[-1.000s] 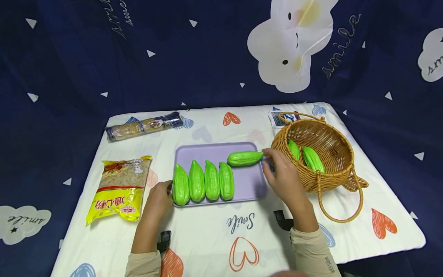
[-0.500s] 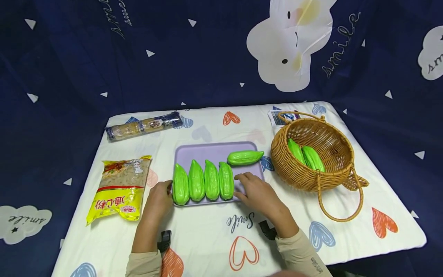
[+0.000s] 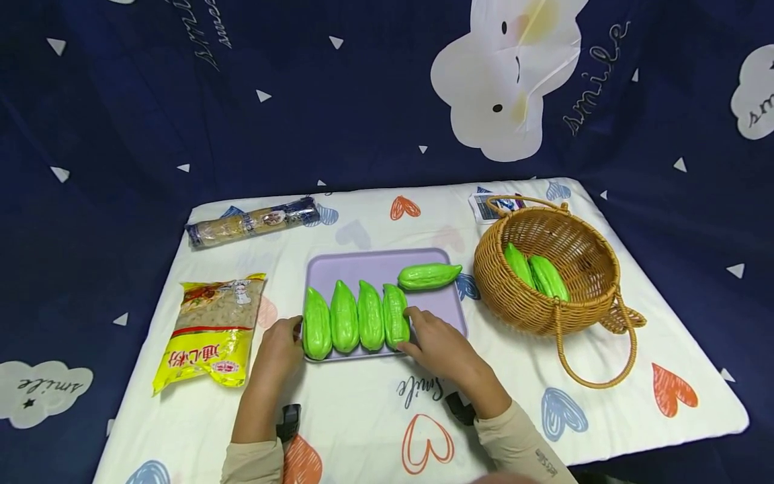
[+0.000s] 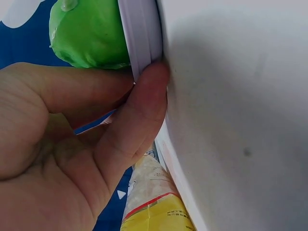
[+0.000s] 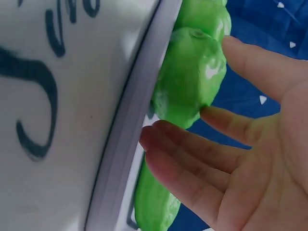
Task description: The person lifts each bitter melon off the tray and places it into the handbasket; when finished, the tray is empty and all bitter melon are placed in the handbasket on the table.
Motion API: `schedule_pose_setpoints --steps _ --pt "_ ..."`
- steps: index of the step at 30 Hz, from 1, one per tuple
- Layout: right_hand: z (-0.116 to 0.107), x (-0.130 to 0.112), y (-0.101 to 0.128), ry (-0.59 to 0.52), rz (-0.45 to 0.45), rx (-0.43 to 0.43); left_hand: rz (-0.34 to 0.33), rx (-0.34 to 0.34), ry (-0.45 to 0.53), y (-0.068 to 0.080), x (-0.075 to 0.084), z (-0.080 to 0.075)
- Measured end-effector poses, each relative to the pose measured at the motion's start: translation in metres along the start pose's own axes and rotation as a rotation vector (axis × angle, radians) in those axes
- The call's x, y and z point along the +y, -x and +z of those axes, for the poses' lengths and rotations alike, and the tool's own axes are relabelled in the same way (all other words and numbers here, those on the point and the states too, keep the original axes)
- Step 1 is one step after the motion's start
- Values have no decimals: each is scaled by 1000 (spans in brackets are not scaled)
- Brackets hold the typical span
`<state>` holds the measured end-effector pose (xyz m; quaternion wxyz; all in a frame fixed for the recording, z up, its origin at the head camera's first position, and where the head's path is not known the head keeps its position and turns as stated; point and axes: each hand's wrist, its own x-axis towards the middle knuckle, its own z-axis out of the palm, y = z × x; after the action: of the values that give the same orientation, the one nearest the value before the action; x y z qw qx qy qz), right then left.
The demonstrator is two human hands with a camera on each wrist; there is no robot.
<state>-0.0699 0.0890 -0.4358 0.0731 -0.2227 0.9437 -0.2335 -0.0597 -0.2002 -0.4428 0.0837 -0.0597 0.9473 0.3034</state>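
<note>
Several glossy green bitter melons stand side by side in the lilac tray point(image 3: 375, 261), tips toward the back. One more bitter melon point(image 3: 429, 276) lies crosswise at the tray's back right. My left hand point(image 3: 279, 346) pinches the tray's left rim, beside the leftmost bitter melon point(image 3: 317, 324); in the left wrist view its thumb and finger meet at the tray wall point(image 4: 144, 31). On the other side, my right hand point(image 3: 444, 346) touches the rightmost bitter melon point(image 3: 396, 316) of the row with nearly straight fingers. The right wrist view shows its fingertips point(image 5: 211, 114) against that melon's side.
At the right, a wicker basket point(image 3: 514, 306) holds two bitter melons point(image 3: 547, 277). A yellow pasta bag point(image 3: 211, 333) lies left of the tray, and a long packet of noodles point(image 3: 254, 223) behind it. A small printed packet point(image 3: 484, 210) sits behind the basket.
My right hand has left the crosswise bitter melon at the tray's back right and moved left and nearer, to the row's rightmost melon. My left hand stays at the tray's left rim.
</note>
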Motion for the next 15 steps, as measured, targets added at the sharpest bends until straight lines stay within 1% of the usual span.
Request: schedule_pose_setpoints --steps 6,11,15 --pt "5 -2 -3 -82 10 12 11 7 8 1 -1 0" --pt "7 -4 -6 -85 8 18 6 2 13 1 0 0" --pt "7 -4 -7 -76 12 7 5 6 15 1 -1 1"
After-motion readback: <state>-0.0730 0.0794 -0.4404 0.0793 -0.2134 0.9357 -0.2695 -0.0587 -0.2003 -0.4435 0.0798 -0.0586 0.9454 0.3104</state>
